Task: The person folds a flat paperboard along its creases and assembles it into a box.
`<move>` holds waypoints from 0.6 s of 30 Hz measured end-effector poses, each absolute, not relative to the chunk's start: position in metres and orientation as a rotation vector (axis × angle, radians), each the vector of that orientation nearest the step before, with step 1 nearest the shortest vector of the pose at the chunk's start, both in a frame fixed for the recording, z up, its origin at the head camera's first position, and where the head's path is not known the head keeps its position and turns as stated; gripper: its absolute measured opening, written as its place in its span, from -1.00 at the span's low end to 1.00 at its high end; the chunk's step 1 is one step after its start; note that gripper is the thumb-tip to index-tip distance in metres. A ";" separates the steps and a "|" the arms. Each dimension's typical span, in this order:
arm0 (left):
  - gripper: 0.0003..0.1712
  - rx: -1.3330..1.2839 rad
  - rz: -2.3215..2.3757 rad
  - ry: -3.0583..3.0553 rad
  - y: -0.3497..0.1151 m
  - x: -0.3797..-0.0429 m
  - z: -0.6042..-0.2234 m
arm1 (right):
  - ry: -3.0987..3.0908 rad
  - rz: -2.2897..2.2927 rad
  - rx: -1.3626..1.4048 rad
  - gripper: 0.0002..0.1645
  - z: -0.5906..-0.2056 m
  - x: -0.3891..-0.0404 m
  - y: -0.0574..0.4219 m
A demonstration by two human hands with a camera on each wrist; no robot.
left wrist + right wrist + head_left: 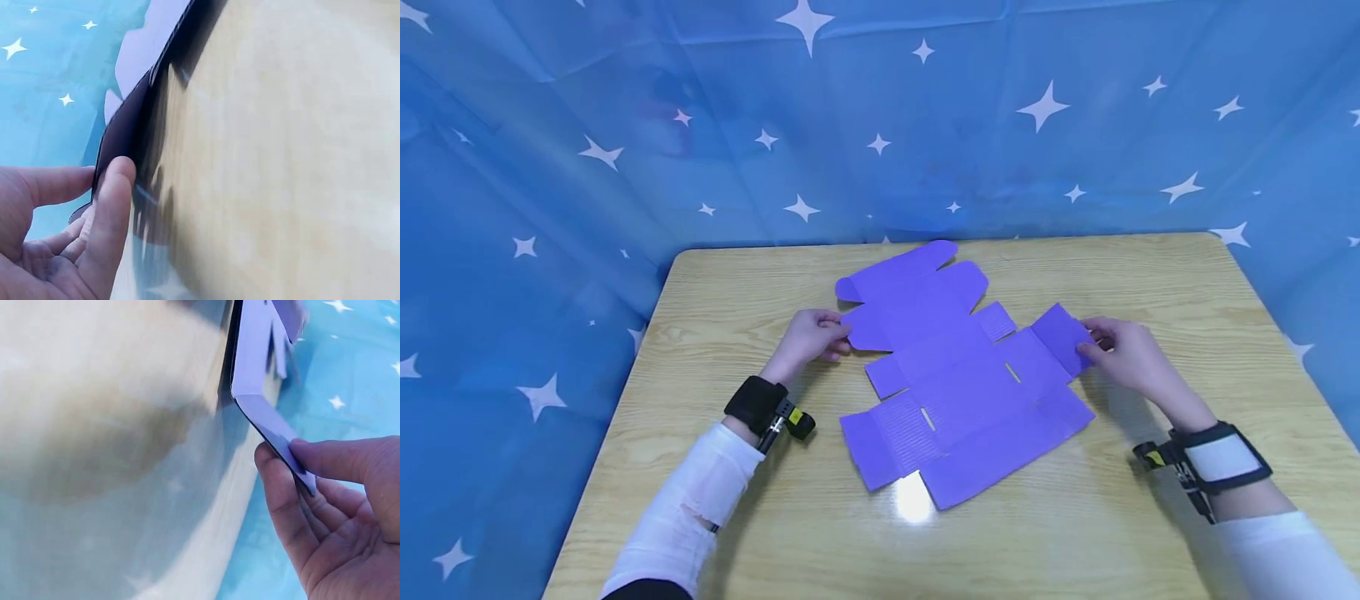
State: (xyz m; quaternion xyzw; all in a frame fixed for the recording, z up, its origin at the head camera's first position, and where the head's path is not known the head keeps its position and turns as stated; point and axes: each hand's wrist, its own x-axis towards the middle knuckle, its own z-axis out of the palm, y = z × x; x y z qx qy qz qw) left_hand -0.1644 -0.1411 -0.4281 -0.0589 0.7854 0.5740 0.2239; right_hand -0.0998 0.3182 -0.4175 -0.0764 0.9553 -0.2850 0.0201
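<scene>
A flattened purple cardboard box (970, 392) with flaps, creases and two narrow slots lies spread over the middle of the table. My left hand (815, 337) pinches a rounded flap on its left side; in the left wrist view the thumb and fingers (111, 219) are on either face of the card's edge. On the other side my right hand (1127, 354) pinches a square end flap (1063, 340). The right wrist view shows that flap (272, 422) bent at its crease, between thumb and fingers (284, 500).
The cardboard lies on a wood-grain table (715, 292) with a glossy top that reflects a bright light near the card's front edge. Behind and to the left hangs a blue cloth (850, 100) with white stars. Each wrist wears a strapped camera.
</scene>
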 end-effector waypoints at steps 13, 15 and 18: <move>-0.68 -0.103 1.390 2.306 -0.165 -0.099 -0.435 | 2.894 -0.817 -0.305 -0.56 -0.404 -0.183 0.293; -0.68 -0.080 1.364 2.327 -0.165 -0.096 -0.436 | 2.891 -0.815 -0.300 -0.54 -0.405 -0.186 0.292; -0.67 -0.048 1.295 2.413 -0.170 -0.093 -0.434 | 2.900 -0.848 -0.279 -0.47 -0.407 -0.186 0.290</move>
